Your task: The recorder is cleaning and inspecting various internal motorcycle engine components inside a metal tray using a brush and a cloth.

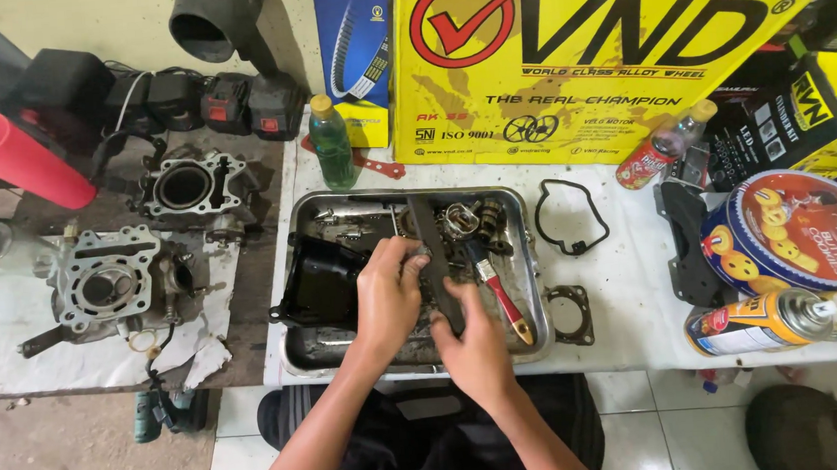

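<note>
My left hand (388,295) and my right hand (472,346) both grip a long, dark, flat strip-shaped part (430,239) over a metal tray (540,329). The strip runs from the tray's far side down between my hands. In the tray lie a black plastic cover (320,285) on the left, a paintbrush with a red handle (498,293) on the right, and several small metal engine parts (466,220) near the far rim.
A green bottle (332,143) stands behind the tray. Black gaskets (570,218) (571,315) lie to its right. A round blue tin (798,231) and a spray can (765,321) sit far right. Engine cylinder parts (107,281) (188,186) rest left. A yellow box (601,50) stands behind.
</note>
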